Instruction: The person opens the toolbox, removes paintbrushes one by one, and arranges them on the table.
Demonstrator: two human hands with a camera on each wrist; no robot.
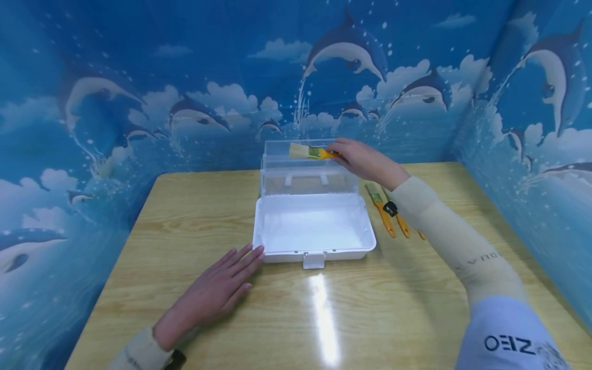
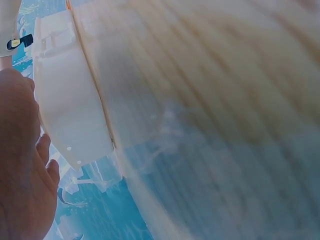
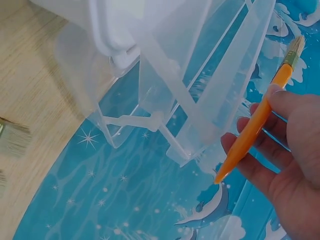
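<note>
A paintbrush with an orange handle and pale bristles (image 1: 299,150) is held by its handle in my right hand (image 1: 358,160), above the raised clear lid (image 1: 277,177) of a white storage box (image 1: 314,258). In the right wrist view, thumb and fingers pinch the orange handle (image 3: 250,131). The box stands open, and its white inside shows nothing in it. My left hand (image 1: 217,285) lies with straight fingers at the box's front left corner, fingertips touching or very near its rim.
Several more orange-handled paintbrushes (image 1: 385,218) lie on the wooden table (image 1: 194,216) right of the box, partly hidden by my right forearm. A blue dolphin-print backdrop (image 1: 222,61) rises behind the table and along both sides.
</note>
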